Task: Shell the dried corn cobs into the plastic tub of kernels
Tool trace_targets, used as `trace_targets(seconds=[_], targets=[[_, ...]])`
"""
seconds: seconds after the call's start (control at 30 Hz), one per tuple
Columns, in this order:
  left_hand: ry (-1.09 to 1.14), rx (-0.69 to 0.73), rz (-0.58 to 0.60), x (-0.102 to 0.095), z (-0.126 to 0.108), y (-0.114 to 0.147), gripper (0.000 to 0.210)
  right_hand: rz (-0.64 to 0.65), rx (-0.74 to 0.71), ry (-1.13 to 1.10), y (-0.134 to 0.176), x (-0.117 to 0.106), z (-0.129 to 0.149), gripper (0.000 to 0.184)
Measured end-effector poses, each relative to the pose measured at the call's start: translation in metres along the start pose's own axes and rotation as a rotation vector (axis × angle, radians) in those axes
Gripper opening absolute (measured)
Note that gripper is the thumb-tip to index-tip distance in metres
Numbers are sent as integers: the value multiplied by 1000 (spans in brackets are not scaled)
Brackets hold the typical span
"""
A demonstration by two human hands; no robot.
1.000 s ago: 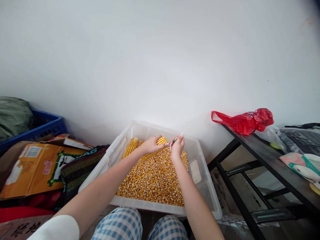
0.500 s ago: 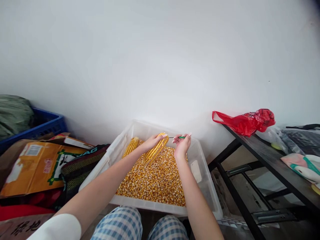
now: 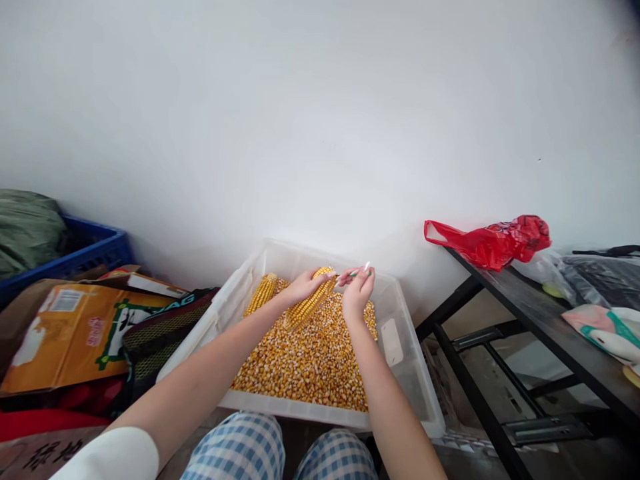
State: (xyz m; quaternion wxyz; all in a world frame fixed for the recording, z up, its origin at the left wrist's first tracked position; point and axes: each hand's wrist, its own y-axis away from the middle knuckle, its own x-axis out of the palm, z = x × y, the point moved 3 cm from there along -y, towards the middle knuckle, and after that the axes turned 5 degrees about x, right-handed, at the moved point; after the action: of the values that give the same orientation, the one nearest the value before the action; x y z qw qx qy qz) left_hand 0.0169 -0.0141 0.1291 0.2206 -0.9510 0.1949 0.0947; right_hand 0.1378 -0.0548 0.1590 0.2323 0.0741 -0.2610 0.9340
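Note:
My left hand (image 3: pixel 306 287) is closed around a yellow corn cob (image 3: pixel 311 305), tilted over a white plastic bin (image 3: pixel 400 313). My right hand (image 3: pixel 358 285) grips a slim green-handled screwdriver (image 3: pixel 354 273), mostly covered by the fingers. Its tip end is at the upper end of the cob; whether it touches the kernels I cannot tell. Loose corn kernels (image 3: pixel 305 370) cover much of the bin's bottom below both hands. Another corn cob (image 3: pixel 263 293) lies on them at the left, beside my left wrist.
At the left stand a blue crate (image 3: pixel 95 250), an orange cardboard box (image 3: pixel 70 333) and a black mesh bag (image 3: pixel 155 340). A dark table (image 3: pixel 540 300) with black legs is on the right, bearing a red plastic bag (image 3: pixel 500 243). A white wall (image 3: pixel 320 133) rises behind the bin.
My right hand has moved left, bringing the screwdriver closer to the cob; the shaft that showed between them is now mostly hidden. My left hand and the cob have barely moved.

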Motion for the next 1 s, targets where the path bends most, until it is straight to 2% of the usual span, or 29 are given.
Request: trace_targets(seconds=[0.17, 0.4, 0.67, 0.83, 1.0], targets=[[-40, 21, -3, 0, -2, 0, 48, -10, 47, -64, -2, -1, -5, 29], [-87, 49, 47, -2, -8, 3, 45, -51, 205, -190, -13, -5, -12, 32], [-151, 36, 50, -3, -1, 4, 44, -34, 366, -248, -19, -10, -31, 35], [-36, 17, 84, 0, -2, 2, 44, -6, 438, -310, -21, -12, -30, 36], [189, -182, 94, 1, 0, 5, 46, -45, 374, -304, -24, -15, -21, 39]])
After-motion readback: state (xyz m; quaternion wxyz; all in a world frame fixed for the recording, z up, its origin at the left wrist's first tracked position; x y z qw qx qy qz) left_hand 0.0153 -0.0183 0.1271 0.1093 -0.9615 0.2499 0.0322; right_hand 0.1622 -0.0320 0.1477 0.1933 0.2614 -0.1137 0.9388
